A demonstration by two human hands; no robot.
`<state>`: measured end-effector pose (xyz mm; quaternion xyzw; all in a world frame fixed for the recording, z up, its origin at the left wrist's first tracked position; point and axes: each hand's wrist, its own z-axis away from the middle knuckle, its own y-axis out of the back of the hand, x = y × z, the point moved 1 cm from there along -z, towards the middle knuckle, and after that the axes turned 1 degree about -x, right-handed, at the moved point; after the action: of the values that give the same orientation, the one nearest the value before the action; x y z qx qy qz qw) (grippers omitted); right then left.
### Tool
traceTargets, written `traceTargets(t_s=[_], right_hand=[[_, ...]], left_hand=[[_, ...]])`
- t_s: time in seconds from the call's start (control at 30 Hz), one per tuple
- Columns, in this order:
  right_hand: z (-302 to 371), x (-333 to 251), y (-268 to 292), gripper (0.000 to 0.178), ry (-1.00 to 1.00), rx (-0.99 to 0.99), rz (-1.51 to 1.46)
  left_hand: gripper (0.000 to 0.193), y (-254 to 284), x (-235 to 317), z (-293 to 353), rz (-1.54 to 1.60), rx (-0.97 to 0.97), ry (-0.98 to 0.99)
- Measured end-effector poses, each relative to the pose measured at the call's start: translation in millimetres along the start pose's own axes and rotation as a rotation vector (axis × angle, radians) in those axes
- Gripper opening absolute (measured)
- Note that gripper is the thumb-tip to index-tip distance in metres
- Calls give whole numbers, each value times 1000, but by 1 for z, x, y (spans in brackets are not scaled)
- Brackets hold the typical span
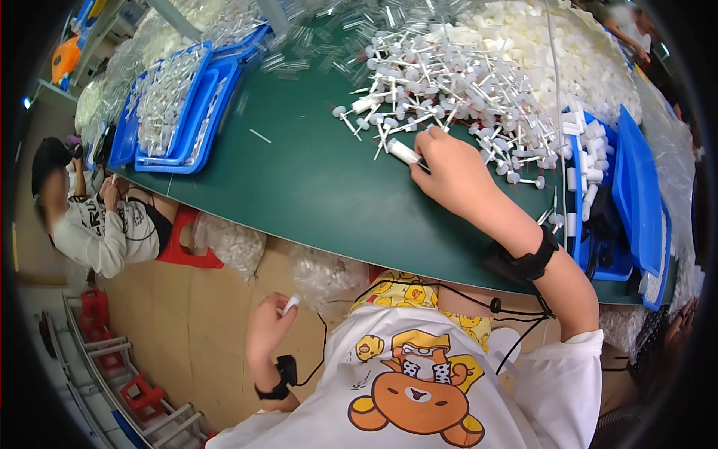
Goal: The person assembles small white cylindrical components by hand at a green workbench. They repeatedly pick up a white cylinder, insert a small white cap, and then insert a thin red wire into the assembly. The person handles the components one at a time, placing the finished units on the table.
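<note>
My right hand (456, 176) is over the green tabletop at the near edge of a heap of thin white sticks with pale grey round ends (456, 78). Its thumb and fingers are closed on a short white plastic tube (404, 152), which points to the far left. Lower down, off the table's front edge, my left hand (269, 329) is closed on a small white plastic piece (291, 304) that shows between thumb and forefinger. What exactly this piece is, I cannot make out. Both wrists wear black straps with cables.
White plastic parts (523, 37) are piled at the back right. Blue trays (639, 194) stand at the right beside white tubes; others (187, 161) hold parts at the left. Clear tubes (292, 63) lie at the back. Another person (105, 224) sits at the left, near a red stool (183, 243).
</note>
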<state>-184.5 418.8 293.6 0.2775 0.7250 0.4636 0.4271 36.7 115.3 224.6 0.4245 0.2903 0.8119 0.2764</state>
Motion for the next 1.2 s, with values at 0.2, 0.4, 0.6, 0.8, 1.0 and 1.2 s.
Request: traceTargets(t_s=[0.2,0.4,0.6,0.8,1.0,1.2], right_hand=[[4,-20,9,15,-13,16,-5],[52,-60,64,18,42,3,-52],[112,-93,60,25,133,-118,-323],[131,-98,32,25,116,-24,-411],[135,-89,33,24,122,-80,-408],[141,-67,60,21,-12,-88,-405]], left_hand=[[56,-129,-118,-88,-197,-236,158],[61,-105,-51,-86,-84,-475,169],[49,-58,66,-11,1038,-807,-350],[42,-73,108,9,1599,-706,-317],[30,-60,93,-8,1460,-671,-269],[29,-77,-22,-61,822,-260,122]])
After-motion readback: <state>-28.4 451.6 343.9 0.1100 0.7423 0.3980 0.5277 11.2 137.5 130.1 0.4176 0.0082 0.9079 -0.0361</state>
